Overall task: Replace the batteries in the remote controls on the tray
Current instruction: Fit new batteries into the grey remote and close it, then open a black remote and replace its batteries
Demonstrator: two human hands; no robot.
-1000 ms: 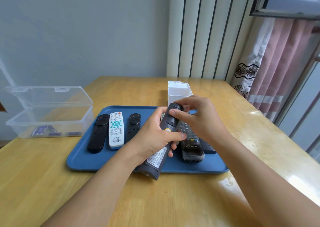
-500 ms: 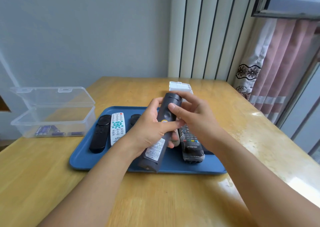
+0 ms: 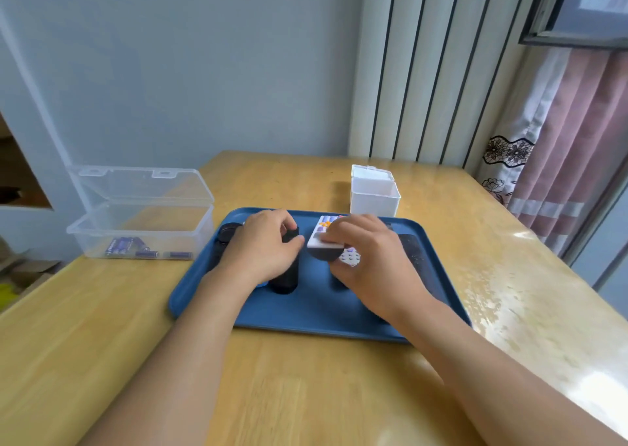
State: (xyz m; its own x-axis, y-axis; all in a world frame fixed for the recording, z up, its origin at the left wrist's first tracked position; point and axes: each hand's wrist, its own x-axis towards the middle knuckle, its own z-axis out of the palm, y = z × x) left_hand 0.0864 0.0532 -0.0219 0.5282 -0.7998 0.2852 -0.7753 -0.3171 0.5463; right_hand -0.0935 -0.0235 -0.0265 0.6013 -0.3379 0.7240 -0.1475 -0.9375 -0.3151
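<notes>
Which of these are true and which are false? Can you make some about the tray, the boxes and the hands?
1. The tray is blue. True.
2. The clear box with batteries has its lid shut. False: its lid stands open.
3. The white box sits on the tray. False: it stands on the table, just behind the tray.
4. The left hand is on a dark remote over the tray. True.
5. The right hand is empty. False: it holds a dark piece.
</notes>
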